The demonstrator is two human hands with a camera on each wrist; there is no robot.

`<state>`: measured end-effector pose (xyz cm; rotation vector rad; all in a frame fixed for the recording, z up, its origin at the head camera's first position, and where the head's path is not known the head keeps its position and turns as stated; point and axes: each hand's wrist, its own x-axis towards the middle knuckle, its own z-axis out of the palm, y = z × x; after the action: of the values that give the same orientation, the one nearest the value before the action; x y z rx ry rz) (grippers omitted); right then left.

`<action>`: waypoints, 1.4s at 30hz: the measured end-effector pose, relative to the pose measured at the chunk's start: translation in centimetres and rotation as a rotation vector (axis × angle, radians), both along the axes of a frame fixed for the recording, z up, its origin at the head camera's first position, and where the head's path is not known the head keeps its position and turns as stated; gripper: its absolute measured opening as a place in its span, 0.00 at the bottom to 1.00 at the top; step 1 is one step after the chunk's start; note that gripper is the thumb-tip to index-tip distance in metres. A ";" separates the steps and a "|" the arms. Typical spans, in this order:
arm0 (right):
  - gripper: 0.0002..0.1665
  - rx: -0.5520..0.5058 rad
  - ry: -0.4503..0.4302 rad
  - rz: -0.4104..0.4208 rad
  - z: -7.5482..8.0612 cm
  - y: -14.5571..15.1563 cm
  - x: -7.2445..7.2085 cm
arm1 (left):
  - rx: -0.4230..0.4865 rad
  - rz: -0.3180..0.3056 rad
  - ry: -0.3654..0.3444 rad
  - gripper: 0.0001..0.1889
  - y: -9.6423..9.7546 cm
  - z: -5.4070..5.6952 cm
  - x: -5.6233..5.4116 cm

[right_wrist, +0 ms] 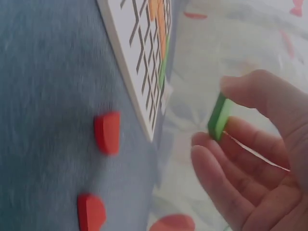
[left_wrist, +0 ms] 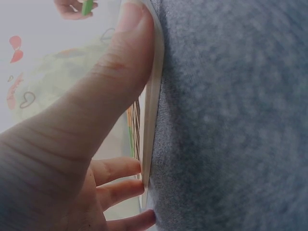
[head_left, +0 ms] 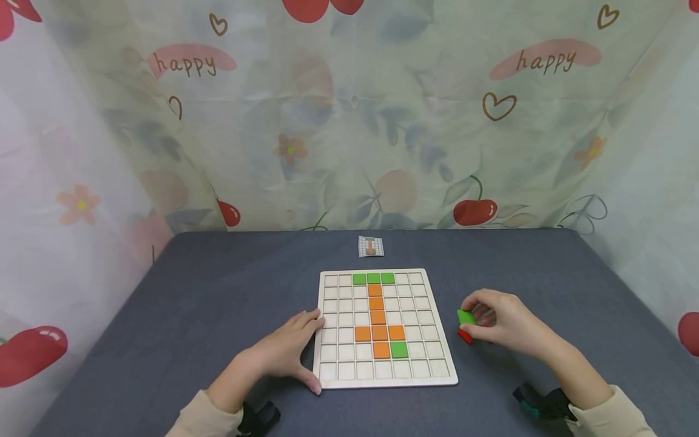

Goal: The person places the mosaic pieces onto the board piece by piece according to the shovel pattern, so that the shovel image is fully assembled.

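A white grid board [head_left: 343, 371] lies on the table, with orange tiles [head_left: 377, 317] in a column and a short cross row. Green tiles [head_left: 374, 278] fill part of its top row, and one more green tile [head_left: 399, 349] sits low, right of the column. My left hand [head_left: 286, 349] rests at the board's left edge, its thumb [left_wrist: 127, 57] on the near corner and fingers spread along the side. To the right of the board, my right hand [head_left: 505, 321] pinches a green tile [right_wrist: 220, 117] between thumb and fingers, raised above the table.
Two red pieces with a rounded side [right_wrist: 108, 133] lie on the table under my right hand, partly hidden in the head view. A small card with a printed grid pattern [head_left: 371, 246] lies behind the board. A patterned curtain [head_left: 349, 121] hangs around the dark table [head_left: 246, 267].
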<state>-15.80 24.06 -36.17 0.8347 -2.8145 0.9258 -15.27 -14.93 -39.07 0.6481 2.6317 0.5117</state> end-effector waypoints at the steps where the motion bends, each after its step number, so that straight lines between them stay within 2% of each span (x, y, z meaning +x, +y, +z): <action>1: 0.13 -0.012 0.018 0.013 0.0 -0.3 0.1 | 0.000 0.001 -0.002 0.61 0.0 0.0 0.0; 4: 0.13 -0.048 0.063 0.063 -0.3 -1.3 0.2 | 0.000 0.002 -0.009 0.62 0.1 0.1 0.1; 10: 0.14 -0.055 0.111 0.148 -0.5 -3.0 0.4 | 0.000 0.000 -0.009 0.61 0.0 0.0 0.1; 14: 0.12 -0.046 0.058 0.167 -0.5 -3.8 0.6 | 0.001 -0.005 -0.005 0.61 0.0 -0.1 0.0; 21: 0.16 -0.031 -0.044 0.175 -0.4 -5.4 1.0 | -0.005 -0.007 -0.004 0.61 0.0 0.0 0.0; 31: 0.19 -0.072 -0.181 0.181 -1.1 -7.5 1.2 | -0.002 -0.012 0.002 0.62 -0.1 -0.1 -0.1; 42: 0.16 -0.095 -0.224 0.206 -1.5 -10.0 1.2 | 0.010 -0.016 0.015 0.61 -0.2 -0.1 0.0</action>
<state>-14.60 14.09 -37.66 1.0872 -2.8788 1.2445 -15.31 -15.10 -39.22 0.6787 2.6367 0.5181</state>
